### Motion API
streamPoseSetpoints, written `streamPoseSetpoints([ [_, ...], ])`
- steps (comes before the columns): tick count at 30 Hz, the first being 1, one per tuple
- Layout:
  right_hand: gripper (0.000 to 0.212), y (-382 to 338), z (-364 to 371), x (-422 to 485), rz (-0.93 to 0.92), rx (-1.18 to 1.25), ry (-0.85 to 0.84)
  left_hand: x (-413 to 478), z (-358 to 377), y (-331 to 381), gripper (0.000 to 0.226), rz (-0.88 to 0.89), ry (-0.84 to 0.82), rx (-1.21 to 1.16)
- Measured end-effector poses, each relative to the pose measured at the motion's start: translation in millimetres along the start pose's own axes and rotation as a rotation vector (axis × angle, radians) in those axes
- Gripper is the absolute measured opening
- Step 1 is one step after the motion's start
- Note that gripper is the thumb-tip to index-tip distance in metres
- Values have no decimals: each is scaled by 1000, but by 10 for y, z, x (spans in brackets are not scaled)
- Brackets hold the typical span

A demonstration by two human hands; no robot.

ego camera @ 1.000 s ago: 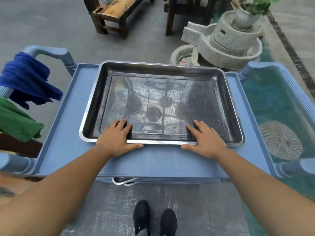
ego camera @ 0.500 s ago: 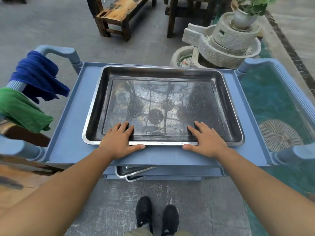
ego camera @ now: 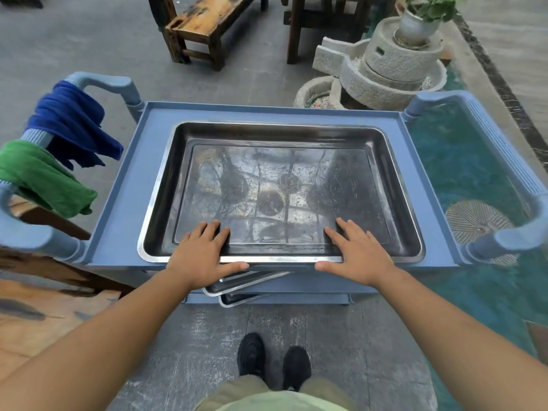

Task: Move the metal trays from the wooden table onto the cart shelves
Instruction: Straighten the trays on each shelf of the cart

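A large scuffed metal tray (ego camera: 278,133) lies on the blue cart's top shelf (ego camera: 124,203), its near rim at the shelf's near edge. My left hand (ego camera: 204,256) and my right hand (ego camera: 358,256) both grip that near rim, fingers inside the tray and thumbs on the outside. Two more metal trays (ego camera: 237,287) (ego camera: 241,301) poke out crookedly from the lower shelves under my left hand. A corner of the wooden table (ego camera: 44,307) shows at the lower left.
A blue cloth (ego camera: 68,120) and a green cloth (ego camera: 41,176) hang on the cart's left handle. Beyond the cart stand a stone mill with a plant (ego camera: 385,69) and a wooden bench (ego camera: 204,22). A teal pond (ego camera: 462,173) lies to the right.
The tray now sits nearer the shelf's front edge, with bare shelf showing behind it. My view has pulled back, and the lower trays have come into sight. Both hands keep their hold.
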State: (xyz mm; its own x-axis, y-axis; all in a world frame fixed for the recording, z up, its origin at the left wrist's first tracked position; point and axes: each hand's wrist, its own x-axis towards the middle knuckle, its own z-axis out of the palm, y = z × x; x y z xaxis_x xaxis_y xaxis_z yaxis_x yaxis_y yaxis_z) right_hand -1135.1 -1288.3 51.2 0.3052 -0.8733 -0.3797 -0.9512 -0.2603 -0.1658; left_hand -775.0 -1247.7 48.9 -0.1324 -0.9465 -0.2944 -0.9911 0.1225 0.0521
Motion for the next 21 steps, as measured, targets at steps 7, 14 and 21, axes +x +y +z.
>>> streamPoseSetpoints([
  [7, 116, -16, 74, -131, 2, -14, -18, -133, 84, 18, 117, -1, 2, 6],
  [14, 115, -45, 72, -170, 0, -31, -11, -155, 85, 12, 118, -3, -5, 0],
  [21, 113, -49, 53, -165, 10, -38, 6, -145, 68, 37, 117, 9, 19, 63],
])
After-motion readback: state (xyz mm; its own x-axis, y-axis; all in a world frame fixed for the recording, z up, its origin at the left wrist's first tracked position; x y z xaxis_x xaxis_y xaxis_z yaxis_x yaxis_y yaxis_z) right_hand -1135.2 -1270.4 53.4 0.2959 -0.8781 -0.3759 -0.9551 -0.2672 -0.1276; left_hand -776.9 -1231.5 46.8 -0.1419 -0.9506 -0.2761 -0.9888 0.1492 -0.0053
